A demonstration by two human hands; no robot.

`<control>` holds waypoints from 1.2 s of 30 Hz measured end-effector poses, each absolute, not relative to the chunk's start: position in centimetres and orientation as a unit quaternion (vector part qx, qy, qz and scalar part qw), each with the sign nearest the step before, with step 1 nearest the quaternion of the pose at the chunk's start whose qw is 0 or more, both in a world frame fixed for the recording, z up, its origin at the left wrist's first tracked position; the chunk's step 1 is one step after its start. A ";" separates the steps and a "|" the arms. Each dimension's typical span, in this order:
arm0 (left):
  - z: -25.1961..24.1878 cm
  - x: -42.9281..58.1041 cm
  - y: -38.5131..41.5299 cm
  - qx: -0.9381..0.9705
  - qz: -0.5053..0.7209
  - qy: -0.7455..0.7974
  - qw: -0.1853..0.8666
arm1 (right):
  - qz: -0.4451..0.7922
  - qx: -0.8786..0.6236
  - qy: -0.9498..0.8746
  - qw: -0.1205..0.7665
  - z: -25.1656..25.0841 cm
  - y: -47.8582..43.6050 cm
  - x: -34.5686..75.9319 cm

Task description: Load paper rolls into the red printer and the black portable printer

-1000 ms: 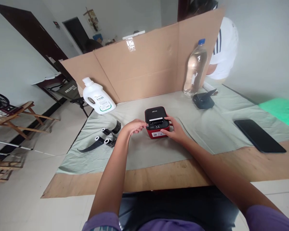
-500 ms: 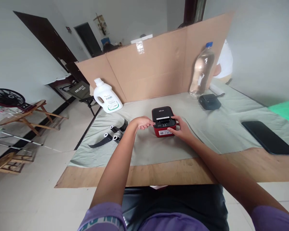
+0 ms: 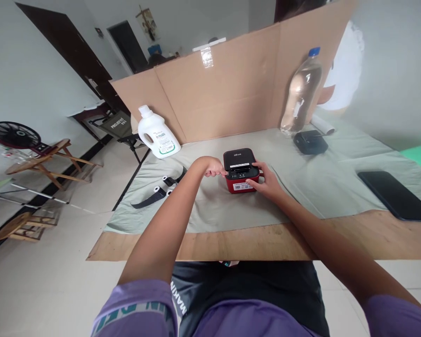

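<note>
A small red and black device (image 3: pixel 241 186) with a raised black lid (image 3: pixel 238 158) and a white label on its front rests on the cloth. My left hand (image 3: pixel 214 167) is at its left side, fingers curled, one fingertip touching the left edge near the small buttons. On the right, my right hand (image 3: pixel 264 180) grips the device between thumb and fingers. Black rolls with white cores (image 3: pixel 157 189) lie to the left, partly hidden behind my left forearm; a dark strip (image 3: pixel 148 201) trails from one.
A white jug (image 3: pixel 157 133) and a clear bottle (image 3: pixel 301 96) stand before a cardboard screen (image 3: pixel 217 98). A black case (image 3: pixel 310 142) sits below the bottle. A dark phone (image 3: pixel 398 194) lies right, near the wooden edge (image 3: pixel 238 243).
The camera view has shifted slightly. My right hand still holds the device, and my left fingertip stays at its left edge. The lid looks the same.
</note>
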State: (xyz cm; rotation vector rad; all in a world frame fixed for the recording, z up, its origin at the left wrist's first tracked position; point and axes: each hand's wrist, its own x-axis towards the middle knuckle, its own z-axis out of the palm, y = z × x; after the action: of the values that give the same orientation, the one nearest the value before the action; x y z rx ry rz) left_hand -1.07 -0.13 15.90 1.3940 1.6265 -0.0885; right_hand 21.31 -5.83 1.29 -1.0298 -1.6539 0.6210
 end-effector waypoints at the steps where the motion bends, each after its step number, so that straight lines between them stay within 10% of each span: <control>1: 16.0 -1.0 -0.1 0.571 -0.035 0.668 0.476 | 0.260 -0.428 -0.690 0.523 1.4 -5.9 21.3; 24: 7.0 -3.8 -3.0 0.516 0.300 0.490 0.636 | 0.296 -0.442 -0.690 0.490 1.9 -6.7 21.5; 36: 1.1 -2.8 -4.6 0.545 0.465 0.420 0.558 | 0.255 -0.460 -0.708 0.472 2.6 -7.0 21.6</control>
State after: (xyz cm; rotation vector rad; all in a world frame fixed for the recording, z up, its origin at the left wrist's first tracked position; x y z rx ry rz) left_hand -2.80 -4.57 1.05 1.2857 0.9904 1.0967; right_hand 21.61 -7.03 2.64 -1.1257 -1.7325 0.6240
